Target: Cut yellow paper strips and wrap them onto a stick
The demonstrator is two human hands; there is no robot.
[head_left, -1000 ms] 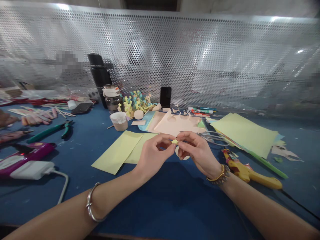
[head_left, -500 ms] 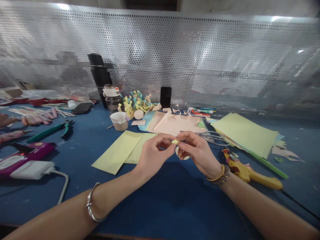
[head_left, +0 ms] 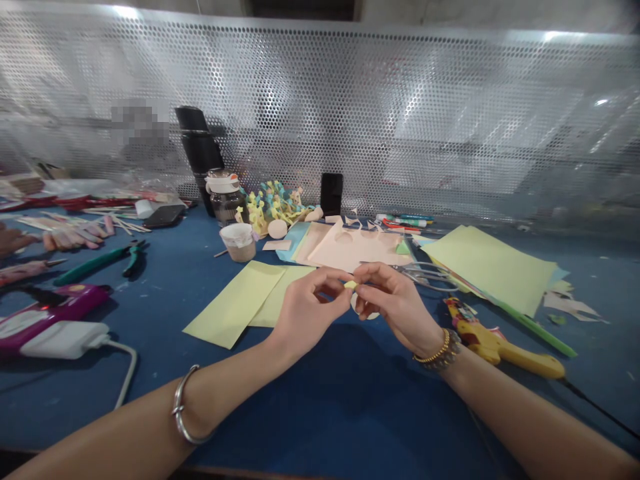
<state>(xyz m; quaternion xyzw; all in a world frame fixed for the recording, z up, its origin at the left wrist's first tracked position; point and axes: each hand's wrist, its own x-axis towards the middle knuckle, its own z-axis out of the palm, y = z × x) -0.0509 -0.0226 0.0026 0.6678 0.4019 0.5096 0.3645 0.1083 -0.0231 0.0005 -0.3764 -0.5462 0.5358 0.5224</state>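
The left hand (head_left: 311, 310) and right hand (head_left: 395, 303) are both grasping a tiny yellow paper scrap (head_left: 351, 285), pinching it between their fingertips above the blue work mat (head_left: 320, 407). Steel scissors (head_left: 425, 273) are lying just beyond the right hand, and a pale paper disc (head_left: 361, 311) is lying just beneath it.

left hand (head_left: 310, 310) and right hand (head_left: 395, 307) pinch a yellow paper scrap (head_left: 351, 285).
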